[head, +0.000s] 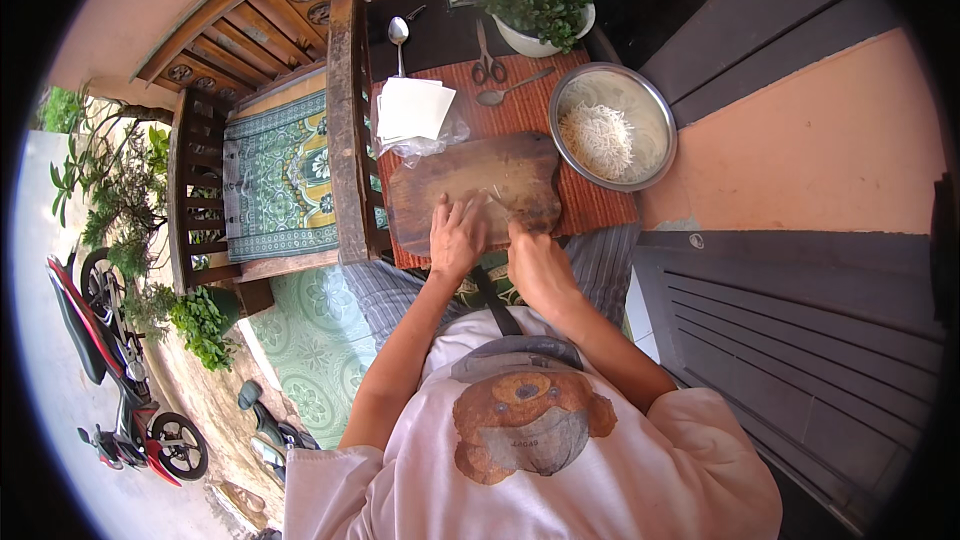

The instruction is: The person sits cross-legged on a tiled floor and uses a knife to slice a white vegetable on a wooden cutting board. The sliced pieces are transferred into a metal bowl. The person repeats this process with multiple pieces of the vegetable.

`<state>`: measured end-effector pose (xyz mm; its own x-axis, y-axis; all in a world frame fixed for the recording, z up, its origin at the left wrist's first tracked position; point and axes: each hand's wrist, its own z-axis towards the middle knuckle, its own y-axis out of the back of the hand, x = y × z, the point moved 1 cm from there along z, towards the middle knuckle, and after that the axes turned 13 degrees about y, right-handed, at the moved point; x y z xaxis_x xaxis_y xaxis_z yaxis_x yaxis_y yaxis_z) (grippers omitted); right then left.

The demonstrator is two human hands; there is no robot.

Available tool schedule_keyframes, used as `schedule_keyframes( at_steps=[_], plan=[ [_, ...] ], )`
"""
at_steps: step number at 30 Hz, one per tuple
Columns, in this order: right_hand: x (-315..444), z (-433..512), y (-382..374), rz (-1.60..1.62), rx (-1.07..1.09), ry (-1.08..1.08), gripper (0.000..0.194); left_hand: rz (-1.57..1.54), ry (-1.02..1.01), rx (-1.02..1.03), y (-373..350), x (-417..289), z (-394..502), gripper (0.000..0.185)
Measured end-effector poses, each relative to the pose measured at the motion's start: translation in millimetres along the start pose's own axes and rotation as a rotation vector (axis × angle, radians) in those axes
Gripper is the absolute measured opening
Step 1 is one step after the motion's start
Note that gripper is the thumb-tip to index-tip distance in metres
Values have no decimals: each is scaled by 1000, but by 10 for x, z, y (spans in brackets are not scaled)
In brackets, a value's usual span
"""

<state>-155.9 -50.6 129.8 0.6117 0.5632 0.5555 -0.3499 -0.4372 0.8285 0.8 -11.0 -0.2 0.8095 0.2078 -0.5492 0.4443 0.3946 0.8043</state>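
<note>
A worn wooden cutting board lies on an orange-red woven mat before me. My left hand rests over the board's near part, fingers spread; whether something lies beneath them cannot be made out. My right hand is closed round the handle of a knife, whose blade points away over the board beside my left fingers. A few pale shreds lie near the blade. To the right of the board, a steel bowl holds a heap of thin white shreds.
Beyond the board lie white sheets on a clear plastic bag, a spoon, scissors and a second spoon. A leafy plant in a white pot stands behind. A wooden bench borders the left, a wall the right.
</note>
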Motion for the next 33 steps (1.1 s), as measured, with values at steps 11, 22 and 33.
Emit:
schedule_keyframes(
  at_steps=[11, 22, 33],
  plan=[
    [-142, -233, -178, 21, -74, 11, 13, 3, 12, 7, -22, 13, -12, 49],
    [-416, -211, -331, 178, -213, 41, 7, -10, -29, -32, 3, 15, -9, 50],
    [-307, -165, -311, 122, -194, 51, 11, 16, -5, -5, 0, 12, -10, 51]
  ],
)
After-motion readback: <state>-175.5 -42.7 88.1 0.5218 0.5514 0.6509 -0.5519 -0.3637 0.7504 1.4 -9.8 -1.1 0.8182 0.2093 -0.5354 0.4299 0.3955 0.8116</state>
